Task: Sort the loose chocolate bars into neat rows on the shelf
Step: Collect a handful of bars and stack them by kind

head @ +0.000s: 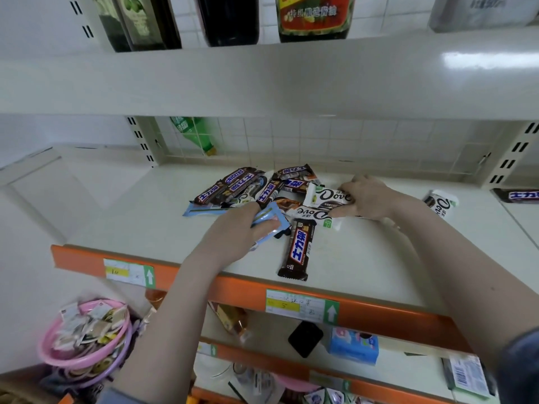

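A heap of wrapped chocolate bars [256,189] lies on the cream metal shelf [364,252] between the left grip [233,231] and right grip [364,199]. One dark Snickers bar [298,248] lies just right of the left grip, toward the shelf's front edge. A white Dove bar [440,203] lies right of the right grip.

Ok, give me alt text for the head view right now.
Two bare hands work a jumbled pile of chocolate bars on a cream shelf: the left hand grips a light blue bar, the right hand pinches a white Dove bar.

Head camera, close above shelf [364,258], facing forward and down.
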{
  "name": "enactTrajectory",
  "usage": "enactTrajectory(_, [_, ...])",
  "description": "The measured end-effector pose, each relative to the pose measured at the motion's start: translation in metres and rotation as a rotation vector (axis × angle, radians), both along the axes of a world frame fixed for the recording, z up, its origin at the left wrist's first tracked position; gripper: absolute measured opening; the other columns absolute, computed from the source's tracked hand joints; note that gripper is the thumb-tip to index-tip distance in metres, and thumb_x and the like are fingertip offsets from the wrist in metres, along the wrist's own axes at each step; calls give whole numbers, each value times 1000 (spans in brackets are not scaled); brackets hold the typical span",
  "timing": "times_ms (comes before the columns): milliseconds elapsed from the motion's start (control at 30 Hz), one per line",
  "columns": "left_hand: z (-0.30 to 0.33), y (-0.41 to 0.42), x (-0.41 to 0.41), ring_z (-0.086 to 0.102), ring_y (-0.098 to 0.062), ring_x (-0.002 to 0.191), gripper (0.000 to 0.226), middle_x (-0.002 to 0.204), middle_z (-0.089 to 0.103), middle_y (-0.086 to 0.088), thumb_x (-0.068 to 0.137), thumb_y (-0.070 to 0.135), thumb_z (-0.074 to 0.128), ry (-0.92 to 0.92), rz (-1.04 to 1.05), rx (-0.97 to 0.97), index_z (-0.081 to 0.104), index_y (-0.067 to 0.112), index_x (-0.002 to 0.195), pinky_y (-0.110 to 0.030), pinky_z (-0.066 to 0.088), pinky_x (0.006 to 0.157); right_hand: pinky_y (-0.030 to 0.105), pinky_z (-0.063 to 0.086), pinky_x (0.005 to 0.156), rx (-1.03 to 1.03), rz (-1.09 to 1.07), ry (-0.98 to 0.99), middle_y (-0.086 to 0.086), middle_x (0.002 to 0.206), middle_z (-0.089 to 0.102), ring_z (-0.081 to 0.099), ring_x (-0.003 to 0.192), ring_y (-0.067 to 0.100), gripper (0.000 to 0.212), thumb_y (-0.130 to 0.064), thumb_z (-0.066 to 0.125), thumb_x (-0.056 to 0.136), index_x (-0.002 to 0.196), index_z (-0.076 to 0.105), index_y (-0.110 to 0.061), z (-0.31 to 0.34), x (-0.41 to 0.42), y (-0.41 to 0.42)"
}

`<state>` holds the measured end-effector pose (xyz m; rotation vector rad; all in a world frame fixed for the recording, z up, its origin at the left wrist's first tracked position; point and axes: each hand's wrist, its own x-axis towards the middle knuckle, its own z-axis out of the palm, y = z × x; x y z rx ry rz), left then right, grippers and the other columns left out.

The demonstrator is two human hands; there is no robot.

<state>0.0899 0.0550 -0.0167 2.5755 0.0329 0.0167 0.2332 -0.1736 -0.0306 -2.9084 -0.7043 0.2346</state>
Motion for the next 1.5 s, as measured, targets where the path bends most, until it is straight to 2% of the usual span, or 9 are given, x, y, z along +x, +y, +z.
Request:
enactTrajectory(267, [-7, -16, 12, 33, -9, 58, 22, 69, 38, 3, 92, 25, 54, -46, 18, -87, 42, 15, 76, -22, 24, 50, 34, 39, 70, 152, -79, -65, 14, 106, 60, 55, 93, 32, 60, -39, 77, 68, 109, 46, -8, 7, -24, 5])
enactTrajectory(500, [-8, -17, 8, 47, -8, 62, 15, 75, 50, 5, 92, 25, 54, -77, 17, -37, 50, 11, 89, -16, 31, 50, 34, 36, 67, 243, -30, -338, 7, 103, 62, 58, 94, 33, 39, -42, 62, 83, 109, 49, -16, 9, -50, 6])
enactTrajectory(700, [0, -21, -1, 67, -9, 57, 19, 102, 62, 5, 96, 31, 46, -206, 48, -184, 45, 23, 112, -35, 54, 64, 35, 36, 62, 495, -10, -535, 3, 86, 59, 57, 79, 32, 42, -39, 55, 89, 119, 44, -12, 10, -84, 9])
enactTrajectory(800, [3, -22, -8, 67, -10, 61, 28, 101, 62, 7, 93, 34, 52, -265, 57, -178, 45, 26, 119, -39, 56, 65, 33, 27, 53, 667, -110, -508, -14, 64, 39, 42, 60, 18, 37, -34, 60, 87, 113, 47, -12, 11, -101, 5])
enactTrajectory(933, [6, -26, -14, 62, -15, 76, 28, 99, 62, 8, 86, 34, 59, -284, 37, -67, 48, 25, 111, -35, 51, 65, 23, 30, 49, 770, -238, -482, -12, 53, 41, 41, 51, 9, 33, -32, 63, 85, 108, 45, -18, 14, -123, -5])
enactTrajectory(1067, [8, -36, -14, 53, -15, 81, 34, 107, 60, 6, 87, 28, 58, -309, -26, 72, 45, 23, 118, -30, 43, 63, 34, 45, 62, 873, -333, -381, 0, 73, 65, 61, 65, 21, 30, -31, 63, 84, 106, 44, -28, 18, -139, -24])
enactTrajectory(1233, [11, -71, -20, 60, -23, 82, 29, 96, 65, 0, 84, 25, 60, -318, -77, 44, 54, 18, 111, -40, 51, 69, 49, 54, 77, 1141, -507, -126, 9, 88, 66, 66, 80, 32, 21, -18, 66, 80, 96, 54, -18, 17, -152, -72])
enactTrajectory(1400, [18, -142, -27, 57, -24, 72, 16, 74, 57, 1, 86, 25, 58, -336, -111, 125, 59, 21, 101, -33, 40, 58, 33, 52, 61, 1205, -612, -73, 12, 75, 62, 68, 71, 31, 22, -2, 66, 74, 82, 52, -17, 18, -168, -153])
enactTrajectory(1500, [14, -209, -26, 58, -24, 77, 14, 80, 60, 0, 88, 28, 54, -371, -124, 162, 58, 23, 100, -32, 40, 59, 30, 49, 56, 1194, -599, -88, 18, 72, 61, 64, 58, 24, 22, 4, 64, 73, 79, 51, -12, 22, -179, -218])
